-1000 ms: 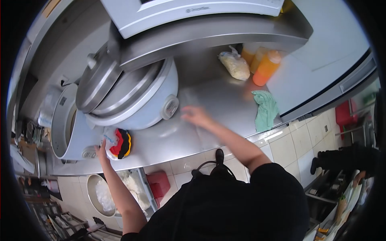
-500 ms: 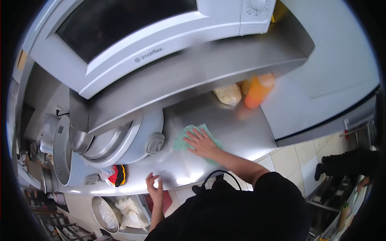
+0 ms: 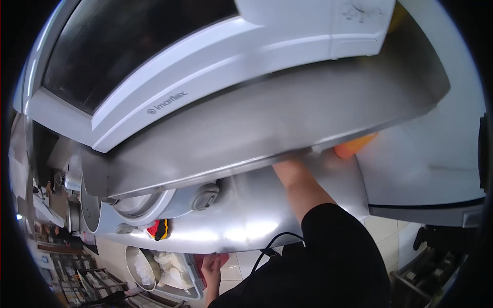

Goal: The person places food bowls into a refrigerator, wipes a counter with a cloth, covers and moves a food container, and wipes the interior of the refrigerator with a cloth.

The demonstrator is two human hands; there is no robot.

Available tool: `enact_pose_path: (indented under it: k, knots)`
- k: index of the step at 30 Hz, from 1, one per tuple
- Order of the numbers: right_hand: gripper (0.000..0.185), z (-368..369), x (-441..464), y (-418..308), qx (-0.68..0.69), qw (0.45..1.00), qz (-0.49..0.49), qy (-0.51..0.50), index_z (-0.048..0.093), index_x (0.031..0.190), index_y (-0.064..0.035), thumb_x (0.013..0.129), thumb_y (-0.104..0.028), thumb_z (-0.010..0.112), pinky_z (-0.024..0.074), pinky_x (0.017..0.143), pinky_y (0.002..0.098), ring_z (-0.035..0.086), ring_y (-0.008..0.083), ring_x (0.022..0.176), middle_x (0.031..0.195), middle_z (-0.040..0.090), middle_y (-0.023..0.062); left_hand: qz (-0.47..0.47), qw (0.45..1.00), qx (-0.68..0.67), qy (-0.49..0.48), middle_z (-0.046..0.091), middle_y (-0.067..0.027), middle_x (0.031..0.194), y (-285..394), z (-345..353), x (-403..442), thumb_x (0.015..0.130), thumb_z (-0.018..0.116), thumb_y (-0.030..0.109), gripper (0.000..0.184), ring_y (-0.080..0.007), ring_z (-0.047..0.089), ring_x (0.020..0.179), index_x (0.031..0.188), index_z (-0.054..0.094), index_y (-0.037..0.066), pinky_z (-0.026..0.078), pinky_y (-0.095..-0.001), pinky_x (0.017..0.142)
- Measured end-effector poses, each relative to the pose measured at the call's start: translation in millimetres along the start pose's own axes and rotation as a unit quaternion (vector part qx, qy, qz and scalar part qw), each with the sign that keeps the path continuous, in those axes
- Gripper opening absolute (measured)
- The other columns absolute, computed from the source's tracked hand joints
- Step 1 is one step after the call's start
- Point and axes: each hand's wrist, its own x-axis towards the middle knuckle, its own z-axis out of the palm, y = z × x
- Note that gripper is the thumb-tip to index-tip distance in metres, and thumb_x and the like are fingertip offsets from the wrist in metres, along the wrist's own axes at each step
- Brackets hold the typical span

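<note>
My right hand (image 3: 289,165) reaches beneath the steel shelf, with only the wrist side showing below the shelf edge. Its fingers are hidden, and so is the green cloth seen earlier. An orange bottle (image 3: 351,147) stands to the right of this hand, mostly covered by the shelf. My left hand (image 3: 211,268) hangs in front of the counter, loosely bent and holding nothing that I can see. Close to it are a red object (image 3: 224,259) and a plastic bin (image 3: 194,285) with white contents.
A white microwave (image 3: 205,84) sits on the steel shelf (image 3: 246,128) above the counter (image 3: 257,205). Rice cookers (image 3: 177,205) stand at the left, near a red, black and yellow bundle (image 3: 158,229). A metal bowl (image 3: 134,274) is lower left. A white cabinet (image 3: 411,159) borders the right.
My right hand has moved forward from the open counter to under the shelf, and the green cloth is out of sight. My left hand has lowered. The view has shifted closer to the shelf.
</note>
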Motion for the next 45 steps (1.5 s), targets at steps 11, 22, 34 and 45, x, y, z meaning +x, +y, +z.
enact_pose_path:
  k: [11, 22, 34, 45]
  knots:
    - [0.053, -42, -280, -15, -0.048, 0.928, -0.35, -0.119, 0.041, 0.122, -0.0258, 0.077, -0.053, 0.043, 0.0077, 0.103, 0.048, 0.022, 0.0253, 0.125, 0.135, 0.029, 0.0022, 0.364, 0.904, 0.092, -0.204, 0.058, -0.0143, 0.094, 131, 167, 140, 0.074, 0.059, 0.011, 0.015, -0.03, 0.054, 0.088, 0.085, 0.059, 0.001, 0.042, -0.0346, 0.076]
    - [0.053, -131, -218, -3, -0.045, 0.983, -0.091, 0.153, 0.048, 0.116, -0.0106, 0.074, -0.042, 0.056, 0.0216, 0.097, 0.0489, 0.034, 0.0301, 0.117, 0.122, 0.043, 0.0112, 0.273, 0.94, -0.006, -0.205, 0.057, -0.0135, 0.098, 93, 125, 85, 0.071, 0.06, 0.006, 0.016, -0.0285, 0.053, 0.094, 0.087, 0.06, 0.003, 0.04, -0.0317, 0.082]
    - [0.032, -46, 23, 48, -0.325, 0.94, 0.093, 0.042, 0.054, 0.107, -0.0037, 0.081, -0.018, 0.045, 0.0422, 0.083, 0.0384, 0.049, 0.0295, 0.106, 0.113, 0.05, 0.0165, 0.077, 0.971, -0.225, -0.016, 0.057, -0.0127, 0.098, -5, 29, 11, 0.076, 0.054, 0.004, 0.015, -0.0202, 0.053, 0.093, 0.089, 0.058, 0.0, 0.04, -0.0285, 0.081]
    - [0.03, -52, 37, 26, -0.286, 0.927, -0.108, 0.216, 0.051, 0.091, -0.0002, 0.084, -0.028, 0.042, 0.0438, 0.072, 0.0434, 0.056, 0.036, 0.085, 0.089, 0.058, 0.021, -0.002, 0.966, -0.246, 0.075, 0.056, -0.0131, 0.093, -123, 2, -34, 0.079, 0.05, 0.004, 0.011, -0.0192, 0.052, 0.089, 0.086, 0.056, -0.002, 0.04, -0.0279, 0.08]
